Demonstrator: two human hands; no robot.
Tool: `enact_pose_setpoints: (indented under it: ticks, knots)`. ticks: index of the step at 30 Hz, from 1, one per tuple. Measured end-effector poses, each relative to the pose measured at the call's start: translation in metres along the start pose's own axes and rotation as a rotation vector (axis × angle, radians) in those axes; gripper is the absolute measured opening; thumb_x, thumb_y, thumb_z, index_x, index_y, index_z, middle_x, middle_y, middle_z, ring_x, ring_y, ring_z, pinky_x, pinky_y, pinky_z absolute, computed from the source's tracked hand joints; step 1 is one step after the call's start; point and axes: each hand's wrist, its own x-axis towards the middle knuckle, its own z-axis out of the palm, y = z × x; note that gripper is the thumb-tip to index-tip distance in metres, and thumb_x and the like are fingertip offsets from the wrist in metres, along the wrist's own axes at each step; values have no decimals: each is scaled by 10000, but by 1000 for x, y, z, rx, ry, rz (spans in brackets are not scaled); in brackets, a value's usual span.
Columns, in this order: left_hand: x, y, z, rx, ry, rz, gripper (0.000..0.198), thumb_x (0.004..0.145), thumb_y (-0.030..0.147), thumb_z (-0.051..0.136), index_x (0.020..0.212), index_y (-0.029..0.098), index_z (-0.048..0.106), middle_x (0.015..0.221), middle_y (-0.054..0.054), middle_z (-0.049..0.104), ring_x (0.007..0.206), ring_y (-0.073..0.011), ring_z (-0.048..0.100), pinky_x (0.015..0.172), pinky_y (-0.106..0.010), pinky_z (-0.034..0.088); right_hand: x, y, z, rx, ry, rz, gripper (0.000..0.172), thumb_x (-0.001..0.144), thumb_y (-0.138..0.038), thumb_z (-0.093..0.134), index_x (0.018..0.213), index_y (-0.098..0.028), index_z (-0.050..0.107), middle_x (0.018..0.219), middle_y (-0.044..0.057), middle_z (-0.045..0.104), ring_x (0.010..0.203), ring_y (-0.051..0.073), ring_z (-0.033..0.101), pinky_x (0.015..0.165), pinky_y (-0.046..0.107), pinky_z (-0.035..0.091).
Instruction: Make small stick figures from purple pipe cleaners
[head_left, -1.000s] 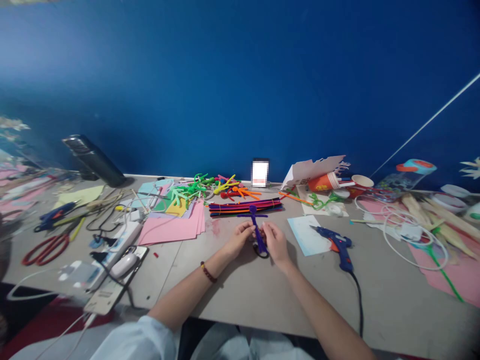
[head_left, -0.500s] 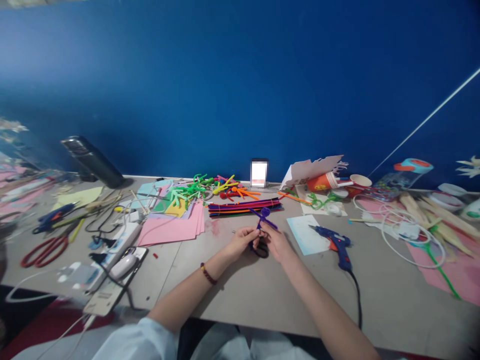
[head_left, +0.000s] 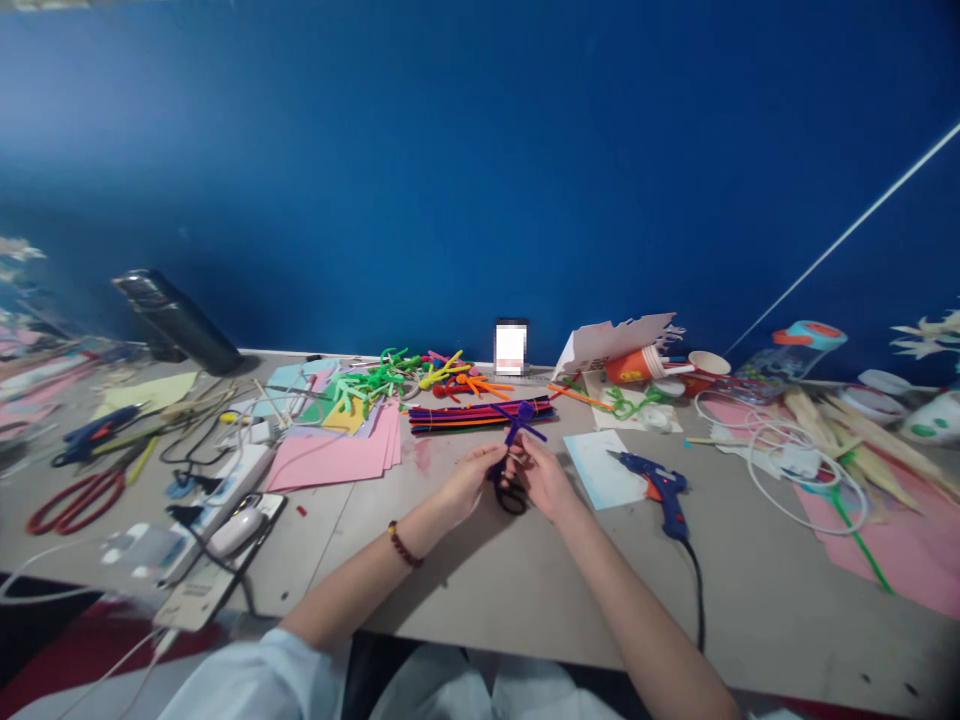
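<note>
Above the table, a small stick figure bent from purple pipe cleaners (head_left: 523, 428) stands up between my fingers, with a round coiled head and arms out to the sides. My left hand (head_left: 471, 484) is closed, its fingertips pinching the figure's lower part. On the other side my right hand (head_left: 546, 482) grips the figure with bent fingers. A dark-handled pair of scissors (head_left: 513, 500) shows just below my fingers; whether it is held or lies on the table I cannot tell. Right behind the figure lies a banded bundle of dark pipe cleaners (head_left: 472, 418).
A blue glue gun (head_left: 664, 485) and its cord lie right, by a pale blue sheet (head_left: 589, 460). Bent green pipe cleaners (head_left: 386, 375) and pink paper (head_left: 330, 460) are left. A phone (head_left: 511, 347) stands at the wall. Red-handled scissors (head_left: 79, 500) and a power strip (head_left: 217, 510) lie farther left.
The figure has tilted and turned slightly between my fingers, and my hands have shifted a little. The whole view has slid slightly, so the table things appear farther left.
</note>
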Motion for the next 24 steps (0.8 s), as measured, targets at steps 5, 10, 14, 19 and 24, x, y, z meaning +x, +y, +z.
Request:
enact_pose_setpoints:
  ticks: [5,10,14,19,24]
  knots:
    - [10,-7,6,-94,62,-37,225,648,300,771,758,124,685,680,-38,648,583,-106,558,592,-233,452,3,1,-3,-110,58,-76,343,612,-416,766,852,-178,707,645,-9,622,544,103,522,433,197,381]
    - [13,-24,6,-123,19,-20,280,642,374,773,695,133,640,625,-12,606,563,-96,547,605,-232,453,9,3,-10,-140,111,-120,335,580,-421,783,800,-183,699,703,2,662,508,96,531,411,199,380]
    - [10,-35,6,33,61,116,333,662,447,738,671,132,631,579,-4,583,519,-82,502,550,-213,397,7,6,-10,-195,97,-69,370,610,-461,756,824,-164,701,644,1,652,391,56,422,351,190,323]
    - [6,-37,8,177,86,271,378,690,494,689,588,138,615,541,-17,575,519,-97,484,561,-230,380,3,5,-6,-149,32,-6,377,587,-451,769,795,-142,708,691,25,674,381,36,403,325,170,321]
    - [2,-39,9,178,60,236,400,698,523,661,584,147,587,498,-8,542,473,-94,453,504,-224,342,1,4,-3,-135,52,6,338,584,-436,765,744,-151,679,661,7,654,345,41,411,270,170,335]
